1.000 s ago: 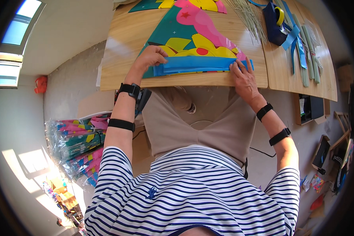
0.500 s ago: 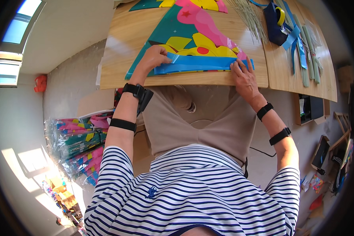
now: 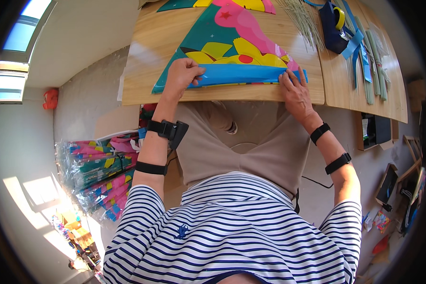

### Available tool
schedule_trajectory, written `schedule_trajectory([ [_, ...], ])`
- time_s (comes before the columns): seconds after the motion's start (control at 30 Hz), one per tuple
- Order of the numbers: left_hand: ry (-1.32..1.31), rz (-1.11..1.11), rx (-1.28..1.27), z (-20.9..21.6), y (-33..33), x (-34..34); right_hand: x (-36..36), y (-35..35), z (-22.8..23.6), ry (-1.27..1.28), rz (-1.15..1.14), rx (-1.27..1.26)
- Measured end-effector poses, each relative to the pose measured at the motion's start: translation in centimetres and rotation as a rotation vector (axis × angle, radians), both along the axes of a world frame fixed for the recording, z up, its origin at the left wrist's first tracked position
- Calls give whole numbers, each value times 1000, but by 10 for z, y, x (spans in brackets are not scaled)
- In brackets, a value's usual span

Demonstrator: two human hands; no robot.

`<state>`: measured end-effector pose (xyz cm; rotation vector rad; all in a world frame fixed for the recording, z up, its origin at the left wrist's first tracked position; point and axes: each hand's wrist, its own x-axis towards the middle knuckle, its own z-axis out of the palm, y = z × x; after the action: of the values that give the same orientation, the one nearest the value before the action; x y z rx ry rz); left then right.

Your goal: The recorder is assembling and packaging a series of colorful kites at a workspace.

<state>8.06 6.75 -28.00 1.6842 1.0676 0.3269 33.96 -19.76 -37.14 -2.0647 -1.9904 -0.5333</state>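
Observation:
A colourful triangular kite sheet [image 3: 232,33], teal with pink and yellow shapes, lies on a wooden table [image 3: 142,61]. Its near edge is a folded blue strip [image 3: 241,75] running left to right. My left hand [image 3: 182,75] presses the strip's left end with curled fingers. My right hand [image 3: 296,90] lies flat on the strip's right end, fingers spread. Both wrists wear black bands.
Thin pale sticks [image 3: 305,19] fan out at the table's back right, beside a dark blue tape dispenser [image 3: 333,26] and blue and green strips [image 3: 369,52]. Wrapped bundles of colourful kites [image 3: 99,170] lie on the floor to the left. Small boxes and frames [image 3: 388,180] sit on the floor at right.
My left hand has slid right along the blue strip and now presses it down. The right hand has stayed at the strip's right end.

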Motion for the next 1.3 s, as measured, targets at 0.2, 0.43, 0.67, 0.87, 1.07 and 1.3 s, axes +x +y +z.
schedule_trajectory([
  [0.2, 143, 14, 158, -39, -7, -10, 0, 1, 0, -7, 5, 6],
  [0.43, 248, 4, 166, -53, -4, -7, 0, 1, -1, -13, -2, 8],
  [0.67, 358, -30, 164, -64, 3, -4, 0, 1, 0, -15, 0, 8],
  [0.87, 426, -48, 355, -75, 1, -5, -1, 1, 0, -9, 5, 3],
  [1.07, 421, -11, 794, -60, -33, 3, 2, -2, -3, -18, -20, -27],
  [1.3, 303, -286, 1201, -80, -48, -1, 3, 0, -3, 5, -27, -11],
])
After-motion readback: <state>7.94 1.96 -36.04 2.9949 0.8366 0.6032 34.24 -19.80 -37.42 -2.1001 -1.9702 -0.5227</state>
